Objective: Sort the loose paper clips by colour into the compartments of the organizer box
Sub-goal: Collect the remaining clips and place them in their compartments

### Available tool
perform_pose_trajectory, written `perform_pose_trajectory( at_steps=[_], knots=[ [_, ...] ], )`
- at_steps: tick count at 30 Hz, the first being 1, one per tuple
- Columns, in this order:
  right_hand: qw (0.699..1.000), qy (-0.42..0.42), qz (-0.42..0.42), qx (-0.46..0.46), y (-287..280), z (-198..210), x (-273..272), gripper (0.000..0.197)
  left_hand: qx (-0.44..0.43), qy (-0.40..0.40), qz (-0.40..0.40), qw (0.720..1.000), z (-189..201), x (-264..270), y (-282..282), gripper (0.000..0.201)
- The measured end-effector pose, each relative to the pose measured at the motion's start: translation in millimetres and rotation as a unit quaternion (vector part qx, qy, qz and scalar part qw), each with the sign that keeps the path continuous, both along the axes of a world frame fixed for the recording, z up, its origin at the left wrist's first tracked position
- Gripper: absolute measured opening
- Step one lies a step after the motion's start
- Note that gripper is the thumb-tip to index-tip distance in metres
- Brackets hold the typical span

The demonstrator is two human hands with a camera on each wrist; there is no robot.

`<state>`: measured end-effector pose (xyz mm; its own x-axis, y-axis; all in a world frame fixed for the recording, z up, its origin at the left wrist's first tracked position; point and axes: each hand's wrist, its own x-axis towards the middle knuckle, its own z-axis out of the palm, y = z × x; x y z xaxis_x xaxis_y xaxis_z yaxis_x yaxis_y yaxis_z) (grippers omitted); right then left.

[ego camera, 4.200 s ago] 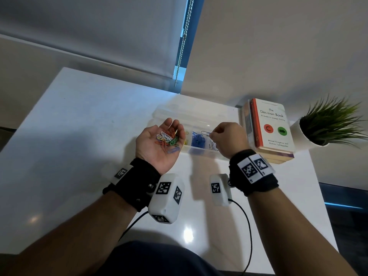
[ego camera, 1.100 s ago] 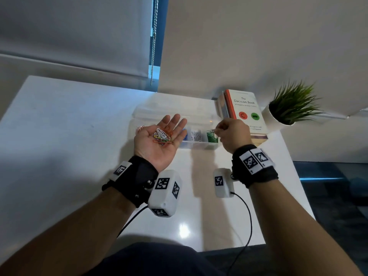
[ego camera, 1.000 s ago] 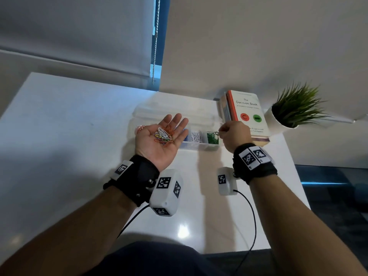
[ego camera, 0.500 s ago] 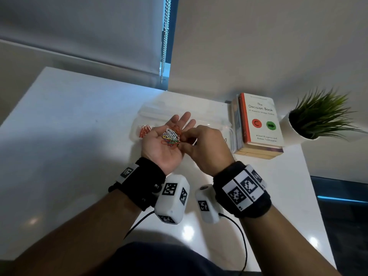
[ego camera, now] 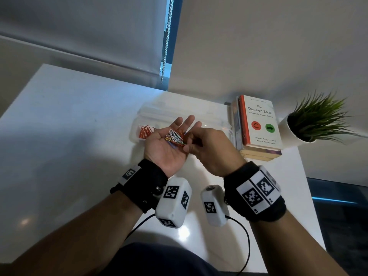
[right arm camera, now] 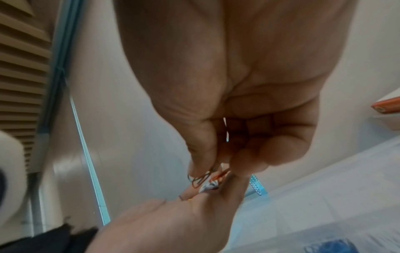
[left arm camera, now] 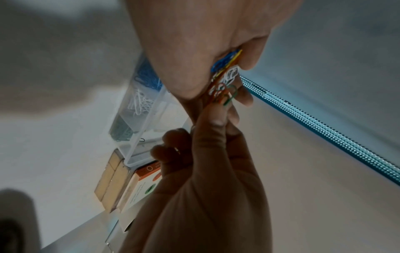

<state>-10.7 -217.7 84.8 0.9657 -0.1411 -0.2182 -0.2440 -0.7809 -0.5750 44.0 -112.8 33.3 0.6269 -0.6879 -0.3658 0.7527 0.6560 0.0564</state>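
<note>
My left hand (ego camera: 169, 148) is held palm up above the clear organizer box (ego camera: 159, 114), fingers straight, carrying a pile of mixed paper clips (ego camera: 176, 137). My right hand (ego camera: 191, 145) reaches into that pile from the right, fingers curled. In the right wrist view its thumb and forefinger pinch an orange clip (right arm camera: 219, 175) at the pile's edge. Orange clips (ego camera: 145, 132) fill the box's leftmost compartment. The left wrist view shows blue clips (left arm camera: 147, 78), white clips (left arm camera: 140, 101) and green clips (left arm camera: 122, 130) in separate compartments. My hands hide the middle of the box in the head view.
The box sits on a white table (ego camera: 69, 126). A stack of books (ego camera: 258, 124) lies just right of the box, and a potted plant (ego camera: 316, 120) stands beyond it at the table's right edge. A blind chain (ego camera: 167, 36) hangs behind.
My right hand left the green compartment at the box's right end and came back to the pile on my left palm, where it now pinches a clip. The left hand stayed put.
</note>
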Motion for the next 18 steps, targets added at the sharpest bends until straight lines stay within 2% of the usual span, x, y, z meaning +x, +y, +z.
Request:
perform_pose_trajectory(
  at_steps=[3, 5, 8, 12, 16, 18],
  knots=[
    [0.999, -0.024, 0.011, -0.026, 6, 1, -1, 0.035, 0.003, 0.015, -0.002, 1.0, 1, -1, 0, 0.025],
    [0.999, -0.038, 0.015, -0.03, 8, 0, -1, 0.03, 0.003, 0.026, 0.0, 1.0, 1, -2, 0, 0.024],
    [0.999, -0.051, -0.004, 0.0, 7, -4, 1, 0.023, -0.01, 0.033, 0.0, 0.999, 1, -3, -1, 0.027],
    [0.996, -0.072, -0.028, 0.033, 5, -10, 1, 0.015, -0.005, 0.003, -0.009, 1.0, -2, -2, 0, 0.026],
    [0.995, -0.082, -0.045, 0.047, 4, -14, 1, 0.015, 0.024, -0.008, -0.01, 1.0, -4, 1, 2, 0.031],
    [0.989, -0.094, -0.071, 0.086, 3, -16, 1, 0.015, 0.033, -0.015, -0.011, 0.999, -5, 2, 2, 0.031]
  ],
)
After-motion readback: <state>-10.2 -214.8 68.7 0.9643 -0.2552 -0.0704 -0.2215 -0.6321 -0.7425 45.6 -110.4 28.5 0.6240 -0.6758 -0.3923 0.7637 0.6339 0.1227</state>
